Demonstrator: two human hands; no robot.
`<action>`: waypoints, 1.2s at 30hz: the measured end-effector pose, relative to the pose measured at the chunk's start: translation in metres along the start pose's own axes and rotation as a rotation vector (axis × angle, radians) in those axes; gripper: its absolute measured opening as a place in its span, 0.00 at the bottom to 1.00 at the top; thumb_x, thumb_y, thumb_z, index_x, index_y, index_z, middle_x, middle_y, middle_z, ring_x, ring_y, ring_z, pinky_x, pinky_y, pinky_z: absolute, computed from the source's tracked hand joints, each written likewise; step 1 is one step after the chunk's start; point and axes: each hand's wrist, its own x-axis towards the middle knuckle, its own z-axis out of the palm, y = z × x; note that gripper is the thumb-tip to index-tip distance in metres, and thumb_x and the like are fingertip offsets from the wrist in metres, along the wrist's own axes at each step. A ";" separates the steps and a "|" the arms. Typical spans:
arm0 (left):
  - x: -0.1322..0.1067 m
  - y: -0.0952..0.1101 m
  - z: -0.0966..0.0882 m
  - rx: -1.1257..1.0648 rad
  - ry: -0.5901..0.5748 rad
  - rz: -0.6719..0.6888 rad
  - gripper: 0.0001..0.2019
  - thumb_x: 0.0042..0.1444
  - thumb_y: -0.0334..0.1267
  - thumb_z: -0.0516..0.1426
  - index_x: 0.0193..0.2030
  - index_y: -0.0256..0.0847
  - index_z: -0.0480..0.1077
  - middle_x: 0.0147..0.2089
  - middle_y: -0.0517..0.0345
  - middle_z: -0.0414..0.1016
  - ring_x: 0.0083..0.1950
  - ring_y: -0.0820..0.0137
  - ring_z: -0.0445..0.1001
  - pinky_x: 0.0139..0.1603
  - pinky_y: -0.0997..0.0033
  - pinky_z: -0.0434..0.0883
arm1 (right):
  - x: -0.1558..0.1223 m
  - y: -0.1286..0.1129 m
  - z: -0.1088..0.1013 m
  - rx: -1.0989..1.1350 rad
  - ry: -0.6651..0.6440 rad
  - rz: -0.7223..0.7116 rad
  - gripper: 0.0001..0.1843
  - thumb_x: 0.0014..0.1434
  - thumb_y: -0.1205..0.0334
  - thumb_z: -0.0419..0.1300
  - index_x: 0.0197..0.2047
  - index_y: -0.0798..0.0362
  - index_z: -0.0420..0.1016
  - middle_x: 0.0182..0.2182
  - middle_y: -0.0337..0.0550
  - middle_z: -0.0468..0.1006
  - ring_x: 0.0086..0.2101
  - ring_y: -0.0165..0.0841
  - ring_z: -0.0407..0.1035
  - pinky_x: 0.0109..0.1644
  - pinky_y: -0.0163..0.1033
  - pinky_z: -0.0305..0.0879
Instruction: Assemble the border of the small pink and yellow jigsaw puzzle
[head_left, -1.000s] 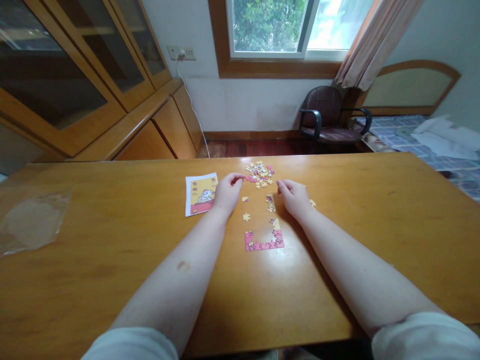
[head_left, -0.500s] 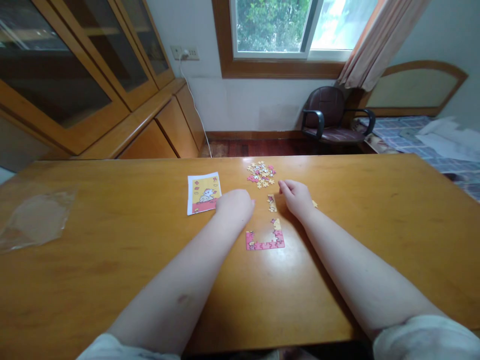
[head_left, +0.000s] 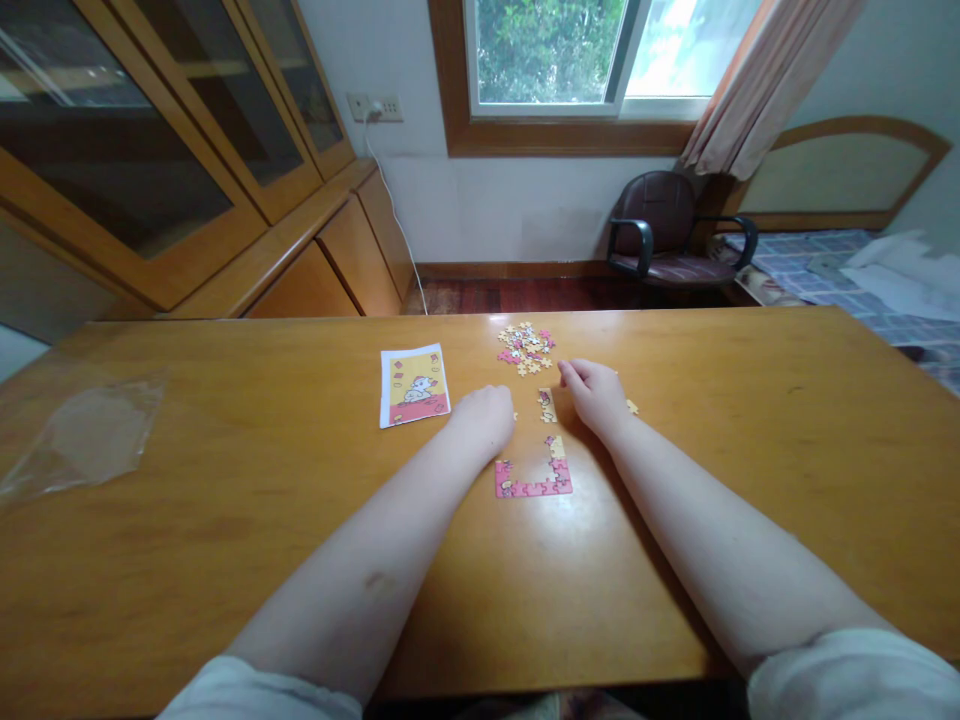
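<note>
My left hand (head_left: 486, 418) is closed and rests low over the table, with a small yellow puzzle piece (head_left: 515, 415) showing at its fingertips. Across from it, my right hand (head_left: 591, 388) is curled, thumb against fingers; whatever it pinches, if anything, is hidden. Between the hands lies a short joined strip of yellow puzzle pieces (head_left: 547, 405). Nearer to me sits a partly joined puzzle border (head_left: 534, 489), pink along the bottom with a yellow piece up its right side. A heap of loose puzzle pieces (head_left: 526, 348) lies beyond both hands.
A printed picture sheet (head_left: 414, 386) with a white animal lies left of my left hand. At the far left is a clear plastic bag (head_left: 90, 435). A loose yellow piece (head_left: 632, 407) lies beside my right wrist. Beyond the wooden table (head_left: 300, 560) stands an office chair (head_left: 664, 230).
My left hand has shifted slightly toward me, and a yellow piece now shows at its fingertips. The right hand stays nearly in place. The whole view has moved a little.
</note>
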 end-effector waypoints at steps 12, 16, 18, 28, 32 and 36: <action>0.017 -0.009 0.021 -0.218 0.167 0.235 0.08 0.52 0.34 0.55 0.40 0.40 0.68 0.41 0.50 0.75 0.40 0.63 0.74 0.38 0.66 0.69 | 0.000 0.000 0.002 0.024 -0.012 -0.016 0.24 0.63 0.48 0.47 0.21 0.52 0.67 0.18 0.37 0.66 0.24 0.31 0.63 0.32 0.35 0.53; 0.020 -0.008 0.026 -0.191 0.221 0.289 0.07 0.55 0.36 0.54 0.40 0.40 0.67 0.41 0.50 0.74 0.41 0.63 0.74 0.40 0.65 0.69 | 0.001 -0.001 0.003 -0.013 -0.028 -0.016 0.25 0.64 0.48 0.47 0.21 0.52 0.67 0.18 0.37 0.66 0.24 0.31 0.63 0.31 0.35 0.51; 0.020 -0.006 0.027 -0.174 0.254 0.305 0.08 0.56 0.36 0.54 0.42 0.40 0.67 0.42 0.50 0.74 0.42 0.62 0.74 0.41 0.65 0.69 | 0.001 -0.001 0.003 -0.063 -0.054 -0.011 0.25 0.64 0.48 0.47 0.21 0.52 0.67 0.18 0.38 0.68 0.24 0.31 0.63 0.30 0.36 0.51; 0.028 -0.005 0.031 -0.135 0.314 0.322 0.12 0.59 0.38 0.53 0.48 0.41 0.72 0.46 0.50 0.73 0.47 0.63 0.72 0.48 0.65 0.68 | 0.002 -0.004 0.004 -0.170 -0.109 0.069 0.25 0.64 0.47 0.46 0.24 0.52 0.72 0.24 0.45 0.76 0.28 0.35 0.67 0.31 0.36 0.52; 0.031 -0.005 0.032 -0.137 0.339 0.335 0.13 0.61 0.38 0.52 0.49 0.43 0.73 0.45 0.51 0.73 0.47 0.63 0.71 0.50 0.64 0.67 | 0.002 -0.004 0.005 -0.177 -0.117 0.067 0.25 0.64 0.48 0.46 0.24 0.52 0.72 0.23 0.44 0.75 0.27 0.34 0.67 0.30 0.36 0.51; 0.032 -0.004 0.034 -0.126 0.369 0.334 0.13 0.61 0.39 0.52 0.50 0.45 0.73 0.47 0.51 0.72 0.48 0.63 0.70 0.50 0.63 0.67 | 0.002 -0.005 0.005 -0.186 -0.116 0.066 0.25 0.64 0.47 0.46 0.23 0.51 0.71 0.22 0.43 0.75 0.26 0.34 0.66 0.30 0.36 0.51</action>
